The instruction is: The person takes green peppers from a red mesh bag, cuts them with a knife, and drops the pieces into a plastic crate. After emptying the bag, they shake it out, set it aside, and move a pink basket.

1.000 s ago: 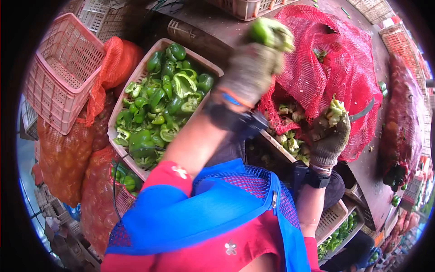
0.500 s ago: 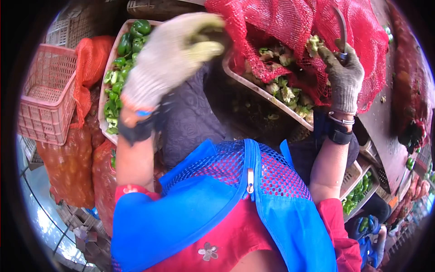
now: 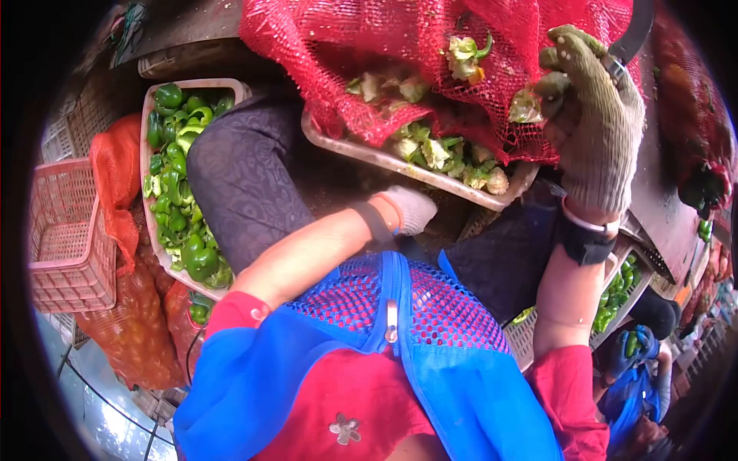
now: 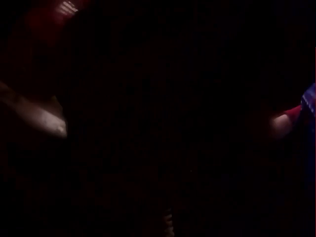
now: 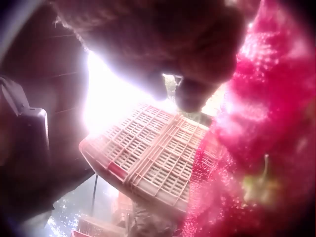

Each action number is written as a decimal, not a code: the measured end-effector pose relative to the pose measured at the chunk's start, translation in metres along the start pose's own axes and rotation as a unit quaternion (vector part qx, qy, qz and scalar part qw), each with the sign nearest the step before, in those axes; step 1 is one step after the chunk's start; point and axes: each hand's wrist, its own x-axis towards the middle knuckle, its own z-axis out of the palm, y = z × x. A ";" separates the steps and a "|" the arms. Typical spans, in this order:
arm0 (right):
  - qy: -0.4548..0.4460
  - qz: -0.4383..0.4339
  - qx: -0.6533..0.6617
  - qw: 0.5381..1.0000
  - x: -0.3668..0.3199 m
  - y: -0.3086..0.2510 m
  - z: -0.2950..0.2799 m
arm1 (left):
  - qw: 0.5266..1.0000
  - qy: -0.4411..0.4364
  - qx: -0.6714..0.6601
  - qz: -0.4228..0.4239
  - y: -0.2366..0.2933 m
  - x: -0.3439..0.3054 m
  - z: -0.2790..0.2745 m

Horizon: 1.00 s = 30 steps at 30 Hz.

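Over the red mesh sack, your right hand clasps a dark-bladed metal knife, just right of a ragged pale-green pepper scrap; your farther left hand's grip can't be told.

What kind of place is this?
Probably somewhere vegetables get prepared: green peppers fill a crate, pepper scraps lie in a tray, and bulging mesh sacks stand nearby.

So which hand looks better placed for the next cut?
Probably the right hand: it holds the knife, next to the red net. The left hand is down between the legs, and its fingers are hidden.
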 end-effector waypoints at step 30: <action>0.075 0.075 0.235 0.966 -0.004 -0.011 -0.016 | 0.989 0.000 0.144 0.034 0.015 -0.060 -0.061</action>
